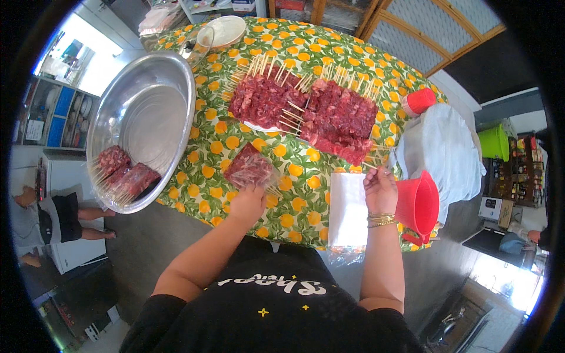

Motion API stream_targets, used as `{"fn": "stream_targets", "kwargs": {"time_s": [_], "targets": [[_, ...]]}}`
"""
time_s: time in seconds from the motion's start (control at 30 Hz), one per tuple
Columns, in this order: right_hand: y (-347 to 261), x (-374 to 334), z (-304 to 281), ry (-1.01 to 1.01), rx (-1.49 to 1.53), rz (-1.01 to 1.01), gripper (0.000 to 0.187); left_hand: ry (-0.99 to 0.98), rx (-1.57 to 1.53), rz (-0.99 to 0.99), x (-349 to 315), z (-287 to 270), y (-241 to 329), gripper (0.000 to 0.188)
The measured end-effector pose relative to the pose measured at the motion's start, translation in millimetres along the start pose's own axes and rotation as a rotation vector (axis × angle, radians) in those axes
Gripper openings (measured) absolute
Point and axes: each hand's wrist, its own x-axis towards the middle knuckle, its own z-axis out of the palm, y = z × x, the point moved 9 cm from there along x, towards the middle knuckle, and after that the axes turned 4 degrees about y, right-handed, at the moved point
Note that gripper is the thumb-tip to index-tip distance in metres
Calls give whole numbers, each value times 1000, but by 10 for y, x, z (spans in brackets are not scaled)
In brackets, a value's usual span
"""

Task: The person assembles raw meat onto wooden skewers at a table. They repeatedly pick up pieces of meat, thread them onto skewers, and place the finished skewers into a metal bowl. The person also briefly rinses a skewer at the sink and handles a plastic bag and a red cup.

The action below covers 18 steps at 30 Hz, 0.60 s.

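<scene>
My left hand (248,203) is closed at the near edge of a clear plastic bag of meat skewers (250,166), which lies flat on the table. Stick ends poke toward the bag's right side. Farther right, my right hand (381,187), with gold bangles at the wrist, pinches the stick end of a raw meat skewer (341,147) at the near edge of a big pile. That pile of raw meat skewers (268,100) spreads over the table's middle, sticks pointing several ways; a white plate rim shows beneath it. Below my right fingers lies a stack of clear plastic bags (347,206).
A large oval metal basin (187,112) at left holds several bagged skewer bundles (132,179). A red pitcher (416,203) stands right of my right hand, near red cups (419,101) and a pale cloth-covered object (438,153). A glass lid (197,47) and white plate (226,30) lie far left.
</scene>
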Motion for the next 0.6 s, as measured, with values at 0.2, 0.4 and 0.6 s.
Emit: {"fn": "stream_targets", "kwargs": {"time_s": [0.2,0.4,0.6], "targets": [[605,-420,-449,109,-30,201,8,15,-7,-3,-27,-38,-15,16],[632,-630,-248,30,-78,165,6,63,-44,-12,-59,-139,-25,15],[487,-666,-4,-60,-131,106,6,-13,-33,-57,-64,-117,-40,14]]}}
